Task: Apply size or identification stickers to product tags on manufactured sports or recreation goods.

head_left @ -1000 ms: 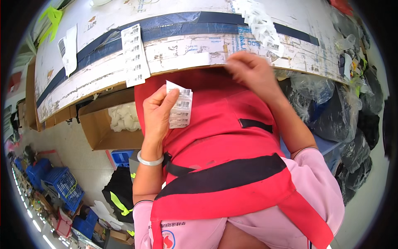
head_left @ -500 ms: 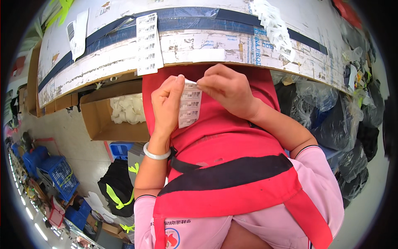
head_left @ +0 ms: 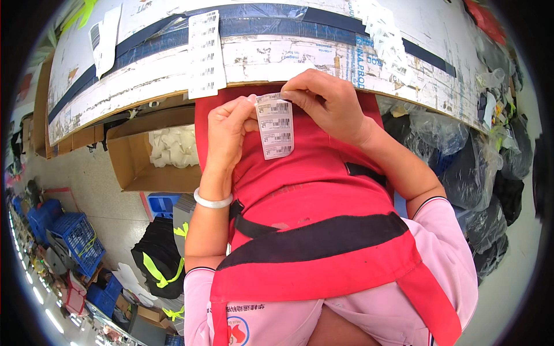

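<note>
Label strip (head_left: 277, 131) at centre of frame, above red apron (head_left: 323, 173). Left hand (head_left: 228, 124): grip pinching upper left edge. Right hand (head_left: 330, 106): grip closed at upper right corner. Apparent step: working the top edge; next move calls for steady left support

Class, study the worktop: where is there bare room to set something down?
The worktop looks bare between the white slips and the label strip, and along the dark tape between that strip and the label pile. It is crowded at that pile and around the worktop's right end, among plastic bags. The right hand overlaps the near edge.
</note>
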The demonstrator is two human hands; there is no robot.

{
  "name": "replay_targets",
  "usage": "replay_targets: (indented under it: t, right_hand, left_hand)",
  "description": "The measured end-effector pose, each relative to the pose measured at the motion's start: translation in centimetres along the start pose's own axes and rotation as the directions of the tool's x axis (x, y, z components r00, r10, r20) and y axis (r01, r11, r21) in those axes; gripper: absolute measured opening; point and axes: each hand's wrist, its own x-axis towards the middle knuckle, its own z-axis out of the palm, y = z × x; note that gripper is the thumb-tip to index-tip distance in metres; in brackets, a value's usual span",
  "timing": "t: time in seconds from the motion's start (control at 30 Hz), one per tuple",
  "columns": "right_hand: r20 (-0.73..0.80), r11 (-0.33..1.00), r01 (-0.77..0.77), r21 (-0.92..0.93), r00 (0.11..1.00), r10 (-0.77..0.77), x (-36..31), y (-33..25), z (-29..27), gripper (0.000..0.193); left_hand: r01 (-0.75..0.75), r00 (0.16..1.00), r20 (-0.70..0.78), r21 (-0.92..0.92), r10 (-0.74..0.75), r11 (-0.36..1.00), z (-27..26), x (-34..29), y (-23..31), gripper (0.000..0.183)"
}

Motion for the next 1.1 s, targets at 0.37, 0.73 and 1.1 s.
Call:
replay_targets:
  t: [0.37,0.73,1.1]
  right_hand:
    - [0.234,0.692,-0.65,0.313,0.759,0.607,2.0,3.8,-2.4,0.02]
    - [0.301,0.681,-0.69,0.245,0.722,0.623,3.1,4.2,-2.3,0.02]
    - [0.288,0.704,-0.673,0.226,0.737,0.611,3.0,4.1,-2.1,0.02]
  left_hand:
    - [0.007,0.999,0.043,0.017,-0.007,1.0,-0.9,-0.3,-0.1,0.02]
    - [0.011,0.999,0.048,0.045,-0.013,0.999,-0.5,-0.2,-0.1,0.022]
    - [0.015,0.998,0.059,0.04,-0.017,0.999,-0.7,0.0,-0.5,0.022]
